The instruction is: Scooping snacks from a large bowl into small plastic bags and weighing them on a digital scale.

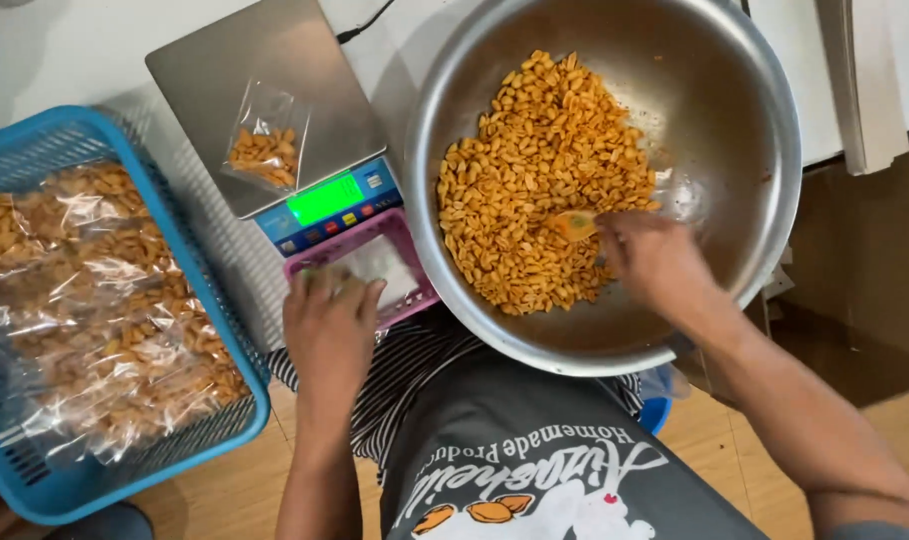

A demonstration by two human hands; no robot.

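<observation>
scoop (575, 224) in right hand (654, 258), among peanuts (544, 170)

Home snack-packing spot, scale (274, 110), bagged-nut basket (34, 480)

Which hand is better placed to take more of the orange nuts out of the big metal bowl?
Probably the right hand: it is already inside the big round metal bowl, holding a small scoop against the orange nuts. The left hand rests at the pink tray.

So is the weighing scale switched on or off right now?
On. The scale's display panel glows bright green, and a small clear bag of nuts lies on its steel platform.
</observation>
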